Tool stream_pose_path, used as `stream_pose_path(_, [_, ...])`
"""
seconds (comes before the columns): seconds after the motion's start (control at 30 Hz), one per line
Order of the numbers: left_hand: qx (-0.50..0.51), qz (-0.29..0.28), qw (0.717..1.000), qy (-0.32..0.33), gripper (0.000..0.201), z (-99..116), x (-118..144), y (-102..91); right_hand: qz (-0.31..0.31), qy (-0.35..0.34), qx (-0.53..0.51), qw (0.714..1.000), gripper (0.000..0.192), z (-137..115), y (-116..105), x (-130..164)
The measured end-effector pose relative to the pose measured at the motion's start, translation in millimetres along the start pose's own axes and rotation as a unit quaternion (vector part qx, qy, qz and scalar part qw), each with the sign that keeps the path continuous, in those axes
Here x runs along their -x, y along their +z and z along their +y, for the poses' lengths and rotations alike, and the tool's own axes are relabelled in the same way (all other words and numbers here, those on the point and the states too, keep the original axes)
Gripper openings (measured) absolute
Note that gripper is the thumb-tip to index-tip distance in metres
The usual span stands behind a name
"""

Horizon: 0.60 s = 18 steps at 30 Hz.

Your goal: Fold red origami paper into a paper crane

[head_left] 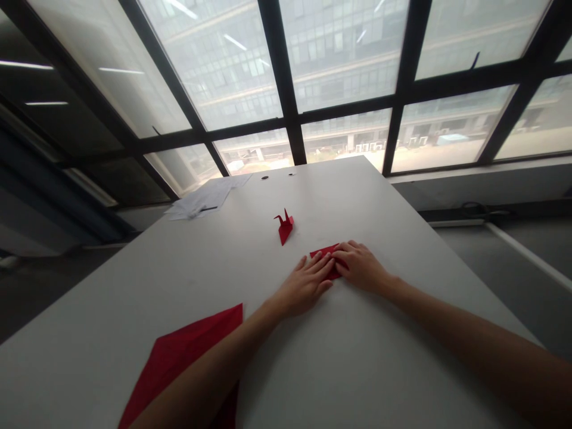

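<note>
A small folded piece of red paper (320, 252) lies on the white table, partly hidden under both hands. My left hand (304, 285) rests flat across its near left side with the fingers stretched out. From the right, my right hand (358, 265) grips the paper's right end with bent fingers, its fingertips touching or nearly touching those of the left. Just beyond the hands stands a finished red paper crane (285, 227), touched by neither.
A large red sheet (185, 342) lies at the near left, partly beneath my left forearm. Loose white papers (203, 196) with a dark pen-like item sit at the table's far left. The white table (379, 357) reaches toward tall dark-framed windows (292, 113).
</note>
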<state>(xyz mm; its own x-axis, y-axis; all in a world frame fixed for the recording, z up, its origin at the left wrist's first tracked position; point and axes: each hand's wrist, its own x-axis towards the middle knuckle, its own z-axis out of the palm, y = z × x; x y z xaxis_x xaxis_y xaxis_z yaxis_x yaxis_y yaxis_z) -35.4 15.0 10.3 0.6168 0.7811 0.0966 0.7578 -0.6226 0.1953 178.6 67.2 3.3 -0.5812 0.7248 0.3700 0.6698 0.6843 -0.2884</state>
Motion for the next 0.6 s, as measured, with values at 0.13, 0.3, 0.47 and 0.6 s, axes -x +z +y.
stream_pose_path(0.13, [-0.031,-0.009,0.998,-0.051,0.061,-10.3,3.7,5.5,-0.005,0.011,0.017,1.000,0.019,-4.5,0.1,0.9])
stream_pose_path(0.3, [-0.057,0.056,0.977,-0.196,0.061,-27.4,3.1,10.0,-0.016,0.017,0.025,0.999,0.020,-6.5,-0.8,0.0])
stream_pose_path(0.47, [-0.036,0.168,0.974,-0.145,0.050,-12.8,-3.1,-3.0,-0.017,0.020,0.039,0.999,0.024,-10.4,-5.4,1.2])
stream_pose_path(0.6, [-0.021,0.115,0.993,-0.018,0.043,3.3,-3.9,-7.6,-0.006,0.025,0.054,0.998,0.026,-12.3,-6.3,2.7])
